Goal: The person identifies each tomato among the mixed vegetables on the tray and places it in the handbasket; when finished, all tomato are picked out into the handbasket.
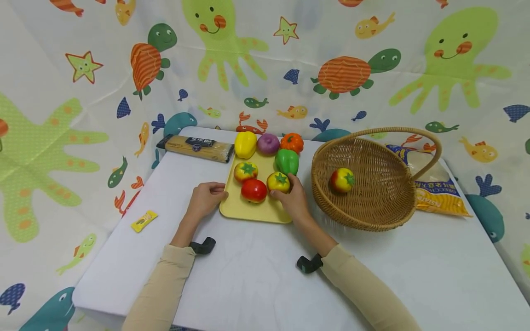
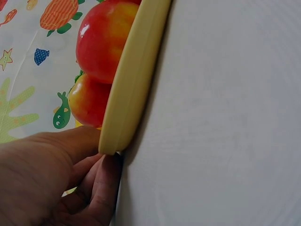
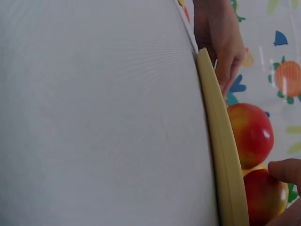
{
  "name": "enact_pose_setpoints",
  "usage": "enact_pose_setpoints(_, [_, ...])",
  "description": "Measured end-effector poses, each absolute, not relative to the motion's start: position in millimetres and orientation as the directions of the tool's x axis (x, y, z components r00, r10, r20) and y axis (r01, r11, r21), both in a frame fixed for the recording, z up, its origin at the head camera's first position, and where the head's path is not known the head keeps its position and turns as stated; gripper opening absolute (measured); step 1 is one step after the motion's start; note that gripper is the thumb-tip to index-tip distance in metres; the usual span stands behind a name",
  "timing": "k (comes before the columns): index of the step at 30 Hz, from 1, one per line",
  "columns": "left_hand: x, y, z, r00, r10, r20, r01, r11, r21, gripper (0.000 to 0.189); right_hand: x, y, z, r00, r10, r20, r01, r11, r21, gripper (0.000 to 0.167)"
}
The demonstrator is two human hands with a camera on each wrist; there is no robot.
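My left hand [image 1: 204, 201] pinches the left rim of a yellow tray [image 1: 232, 209], thumb over the edge and fingers outside it, as the left wrist view shows. At the tray's right side my right hand [image 1: 296, 202] grips a yellow-and-red tomato [image 1: 278, 182] with a green star-shaped top, thumb in front and fingers behind. Beside it lie a red tomato [image 1: 254, 191] and another yellow-and-red tomato [image 1: 245, 172]. Farther back on the tray are a green bell pepper [image 1: 287, 161], a yellow bell pepper [image 1: 246, 145], a purple onion [image 1: 268, 144] and an orange pumpkin [image 1: 292, 143].
Right of the tray stands a wicker basket [image 1: 372, 220], tilted, holding one yellow-and-red tomato [image 1: 342, 180]. Behind it lies a pasta bag [image 1: 440, 197]. A spaghetti pack [image 1: 198, 148] sits at the back left, a small yellow packet [image 1: 144, 221] near the table's left edge.
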State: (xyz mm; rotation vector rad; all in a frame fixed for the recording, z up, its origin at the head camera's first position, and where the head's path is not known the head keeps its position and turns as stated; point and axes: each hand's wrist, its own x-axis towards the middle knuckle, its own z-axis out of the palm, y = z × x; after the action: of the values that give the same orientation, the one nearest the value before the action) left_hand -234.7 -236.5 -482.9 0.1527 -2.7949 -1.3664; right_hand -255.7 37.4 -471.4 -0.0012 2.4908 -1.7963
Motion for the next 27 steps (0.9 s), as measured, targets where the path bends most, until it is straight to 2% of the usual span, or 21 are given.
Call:
enact_pose_setpoints(17, [-232.4, -234.8, -482.6, -0.995, -0.096, -0.009, -0.067, 0.624, 0.779, 0.037, -256.4, 39.4, -470.1, -0.997, -0.030, -0.066, 0.051, 0.342, -0.938, 0.081])
enact_pose_setpoints(27, [-234.1, -236.0, -482.6, -0.995, -0.102, -0.008, -0.071, 0.628, 0.775, 0.037, -246.1, 45.9, -453.2, -0.996, -0.091, -0.011, -0.014, 0.273, -0.962, 0.081])
